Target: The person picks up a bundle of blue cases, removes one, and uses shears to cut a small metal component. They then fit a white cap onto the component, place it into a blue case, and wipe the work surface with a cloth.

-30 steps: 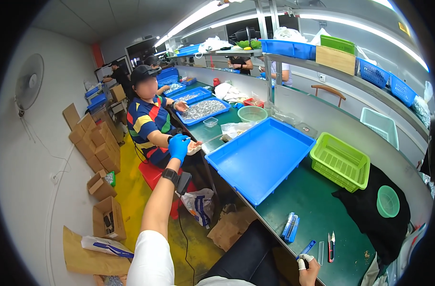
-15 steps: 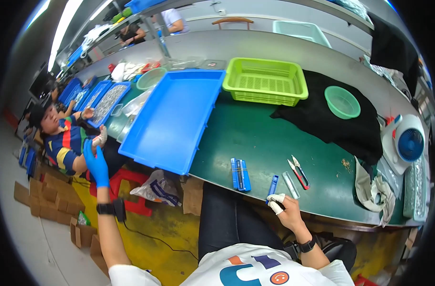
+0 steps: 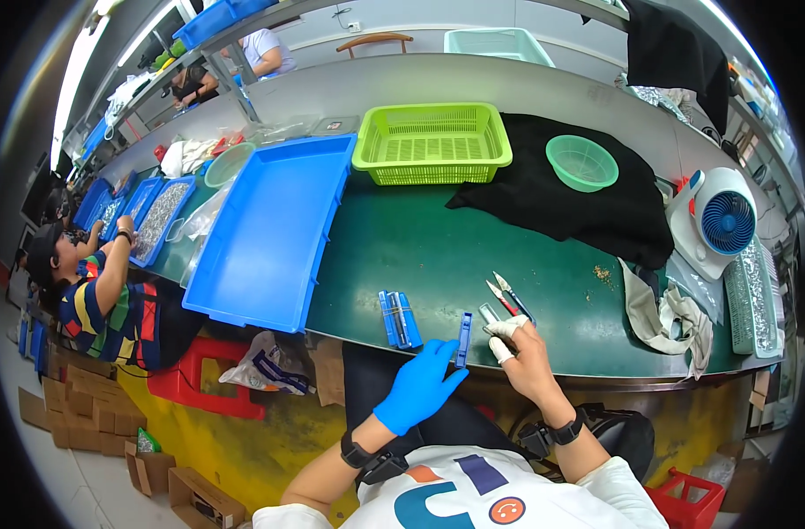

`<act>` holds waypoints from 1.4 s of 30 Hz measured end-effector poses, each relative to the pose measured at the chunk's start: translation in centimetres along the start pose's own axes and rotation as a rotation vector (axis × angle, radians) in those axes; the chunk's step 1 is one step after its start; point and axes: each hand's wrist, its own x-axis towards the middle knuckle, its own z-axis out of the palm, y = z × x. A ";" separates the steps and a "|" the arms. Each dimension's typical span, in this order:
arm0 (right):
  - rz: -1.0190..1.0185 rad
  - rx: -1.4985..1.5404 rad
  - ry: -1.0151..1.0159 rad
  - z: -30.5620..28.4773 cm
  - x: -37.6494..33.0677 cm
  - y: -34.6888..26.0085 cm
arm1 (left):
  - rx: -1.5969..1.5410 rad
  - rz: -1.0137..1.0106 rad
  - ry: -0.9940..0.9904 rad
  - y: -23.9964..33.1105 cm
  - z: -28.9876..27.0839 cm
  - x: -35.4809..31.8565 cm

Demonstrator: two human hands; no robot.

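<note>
My left hand (image 3: 423, 386), in a blue glove, is at the table's front edge with its fingers stretched out. Its fingertips are beside a narrow blue stick-like piece (image 3: 464, 339), and nothing shows in its grasp. Over the table edge to the right is my right hand (image 3: 529, 363), with white covers on several fingertips. Its thumb and fingers are apart, and the fingers reach over a slim clear strip (image 3: 488, 313), hiding its lower part. Just beyond lie red-handled thread snips (image 3: 508, 298), blades apart. A banded bundle of blue pieces (image 3: 400, 319) sits to the left.
A large blue tray (image 3: 266, 234) covers the table's left side. Behind stand a lime basket (image 3: 433, 172) and a green bowl (image 3: 582, 164) on black cloth (image 3: 526, 207). A white fan (image 3: 718, 216) and a pale cloth (image 3: 663, 317) are at right. A co-worker (image 3: 111, 300) sits at left.
My left hand has come from the co-worker's side to the blue piece. My right hand has moved off that piece to the clear strip. The co-worker has turned toward the far-left trays.
</note>
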 end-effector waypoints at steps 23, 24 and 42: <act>0.271 -0.028 -0.158 3.1 2.6 1.5 | -0.789 -0.630 0.159 -1.4 4.9 -1.7; 0.264 -0.020 -0.167 2.9 2.5 1.4 | -0.791 -0.631 0.159 -1.4 4.9 -1.6; 0.552 0.110 -0.350 1.1 3.6 0.7 | -0.916 -0.603 0.167 -2.9 4.0 -3.1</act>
